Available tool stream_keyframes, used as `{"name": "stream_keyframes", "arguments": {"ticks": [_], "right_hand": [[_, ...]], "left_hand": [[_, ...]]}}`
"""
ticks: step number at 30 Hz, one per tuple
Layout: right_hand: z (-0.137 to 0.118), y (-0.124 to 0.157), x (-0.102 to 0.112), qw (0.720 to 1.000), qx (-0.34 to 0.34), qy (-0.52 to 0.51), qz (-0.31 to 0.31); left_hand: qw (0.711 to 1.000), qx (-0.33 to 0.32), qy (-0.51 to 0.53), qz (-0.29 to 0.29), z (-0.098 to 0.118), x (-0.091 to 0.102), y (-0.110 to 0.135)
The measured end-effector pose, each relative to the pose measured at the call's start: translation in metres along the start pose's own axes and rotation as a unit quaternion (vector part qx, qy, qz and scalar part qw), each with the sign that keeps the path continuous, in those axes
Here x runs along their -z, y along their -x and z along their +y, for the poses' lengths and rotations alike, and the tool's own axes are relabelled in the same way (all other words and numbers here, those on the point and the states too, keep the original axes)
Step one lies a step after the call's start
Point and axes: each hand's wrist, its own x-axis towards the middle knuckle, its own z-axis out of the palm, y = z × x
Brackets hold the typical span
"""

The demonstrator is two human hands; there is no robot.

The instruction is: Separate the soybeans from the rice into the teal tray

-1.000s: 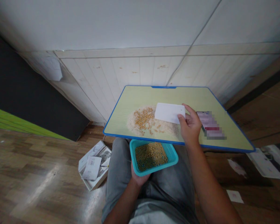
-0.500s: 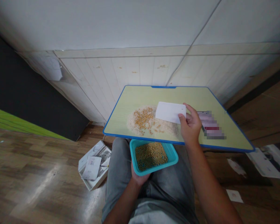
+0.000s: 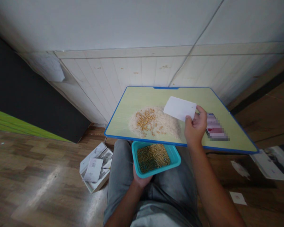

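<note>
My right hand [image 3: 195, 127] pinches a white card [image 3: 179, 108] by its right end and holds it tilted above the small green table [image 3: 137, 97] with a blue rim. Below and left of the card lies a flat pile of white rice [image 3: 167, 124] with yellow beans [image 3: 145, 119] mixed in. My left hand [image 3: 140, 180] supports a teal tray [image 3: 174, 156] from underneath, just under the table's near edge over my lap. The tray holds a layer of yellow beans [image 3: 152, 156].
A phone [image 3: 214, 127] lies on the table right of my right hand. An open white box with papers [image 3: 96, 167] sits on the wooden floor to the left. Papers [image 3: 272, 162] lie on the floor at right. A white panelled wall stands behind the table.
My right hand has lifted the white card up and to the right, off the rice pile, which now shows whole. The tray and left hand have stayed still.
</note>
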Motion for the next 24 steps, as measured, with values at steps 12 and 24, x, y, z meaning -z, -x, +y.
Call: {"name": "stream_keyframes", "arguments": {"ticks": [12, 24], "right_hand": [[-0.001, 0.001, 0.004, 0.999, -0.024, 0.008, -0.047], [0.003, 0.001, 0.004, 0.998, -0.023, 0.014, -0.059]], "left_hand": [[1.000, 0.001, -0.009, -0.012, -0.003, 0.015, -0.005], [1.000, -0.004, -0.009, 0.017, -0.003, 0.014, -0.008]]}}
